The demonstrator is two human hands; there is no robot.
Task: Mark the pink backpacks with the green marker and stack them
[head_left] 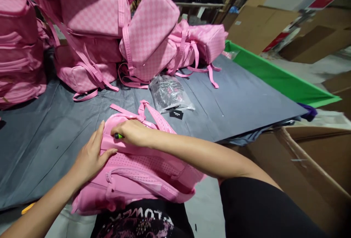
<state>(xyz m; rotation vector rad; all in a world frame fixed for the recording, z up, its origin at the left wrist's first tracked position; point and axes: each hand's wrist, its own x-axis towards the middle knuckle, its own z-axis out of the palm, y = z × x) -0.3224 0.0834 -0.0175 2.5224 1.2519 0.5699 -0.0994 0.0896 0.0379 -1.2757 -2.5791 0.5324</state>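
A pink backpack (131,161) lies at the table's near edge against my body, its perforated back panel and shoulder straps facing up. My left hand (94,154) rests on its left end, fingers stretched out and thumb apart, pressing the fabric. Over the upper part of the backpack, my right hand (133,132) is closed around a small tool with a black-and-green handle (118,135). The tool's working end is hidden, so its kind cannot be made out. Just beyond the backpack lie a clear plastic bag (171,93) and a black tag (176,114).
Several pink checkered backpacks (153,29) are piled along the table's far side, with another stack (19,48) at left. A green panel (274,73) edges the grey-covered table (241,95). Cardboard boxes (309,157) stand at right. Part of another person shows behind the pile.
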